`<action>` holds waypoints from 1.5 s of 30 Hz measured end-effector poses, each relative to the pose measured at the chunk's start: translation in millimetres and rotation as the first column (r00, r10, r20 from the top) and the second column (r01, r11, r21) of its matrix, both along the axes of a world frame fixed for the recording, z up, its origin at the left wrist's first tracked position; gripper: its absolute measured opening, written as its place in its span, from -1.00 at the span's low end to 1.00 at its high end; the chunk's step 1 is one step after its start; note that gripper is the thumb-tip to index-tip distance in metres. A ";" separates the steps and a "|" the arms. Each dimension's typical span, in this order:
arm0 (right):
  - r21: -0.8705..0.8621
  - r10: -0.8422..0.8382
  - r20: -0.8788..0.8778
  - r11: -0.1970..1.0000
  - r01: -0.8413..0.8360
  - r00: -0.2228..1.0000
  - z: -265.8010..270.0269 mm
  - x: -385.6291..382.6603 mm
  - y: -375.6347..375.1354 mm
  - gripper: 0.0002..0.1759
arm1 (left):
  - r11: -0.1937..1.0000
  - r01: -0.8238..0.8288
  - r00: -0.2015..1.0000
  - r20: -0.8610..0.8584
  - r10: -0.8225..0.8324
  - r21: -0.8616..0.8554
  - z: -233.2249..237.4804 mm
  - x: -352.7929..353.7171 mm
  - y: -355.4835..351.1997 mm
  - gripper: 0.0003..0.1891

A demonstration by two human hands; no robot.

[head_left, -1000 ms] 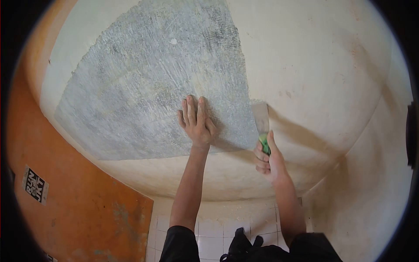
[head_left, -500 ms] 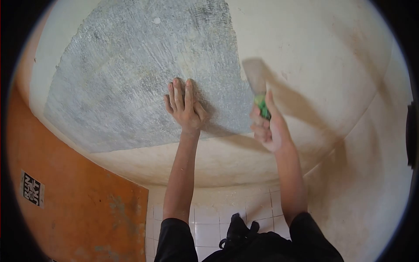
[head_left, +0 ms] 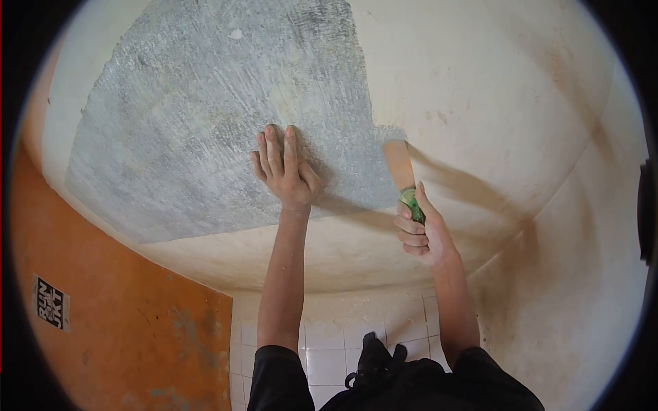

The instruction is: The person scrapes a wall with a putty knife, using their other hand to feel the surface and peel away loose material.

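Observation:
Flat against the grey scraped patch (head_left: 205, 123) of the wall lies my left hand (head_left: 286, 171), fingers spread and holding nothing. My right hand (head_left: 425, 229) is wrapped around the green handle of a putty knife (head_left: 399, 166), thumb pointing up along it. The knife's wide metal blade points upward, its tip at the right edge of the grey patch, where the cream paint (head_left: 473, 103) begins. Part of the handle is hidden by my fingers. A small pale spot (head_left: 236, 33) shows high on the grey area.
An orange surface (head_left: 137, 301) with worn marks and a black-and-white sticker (head_left: 51, 303) stands at the left. White floor tiles (head_left: 325, 366) with scattered crumbs lie below the wall. Another wall (head_left: 562, 301) meets this one at the right.
The putty knife has moved down with my right hand, and grey now shows above its blade where cream paint was. My left hand stays on the wall.

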State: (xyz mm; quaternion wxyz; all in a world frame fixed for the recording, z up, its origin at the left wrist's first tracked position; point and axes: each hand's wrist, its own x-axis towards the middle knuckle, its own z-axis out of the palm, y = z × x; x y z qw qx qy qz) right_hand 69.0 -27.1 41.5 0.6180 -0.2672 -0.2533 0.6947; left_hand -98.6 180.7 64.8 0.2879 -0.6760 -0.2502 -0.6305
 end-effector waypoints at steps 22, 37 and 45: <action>0.081 -0.004 -0.047 0.997 0.008 0.999 25.1 -1.5 17.4 -0.37 | 1.000 -0.009 1.000 0.002 0.009 0.008 -1.0 3.0 -2.5 -0.47; 0.125 0.059 -0.163 0.991 -0.039 0.985 -4.4 -5.7 18.2 -0.38 | 1.000 -0.018 1.000 0.004 0.018 0.014 2.3 3.5 -0.3 -0.47; 0.180 0.123 -0.265 0.981 -0.076 0.957 -6.3 -9.9 17.4 -0.39 | 1.000 -0.013 1.000 0.012 0.013 0.026 0.8 3.2 -1.0 -0.49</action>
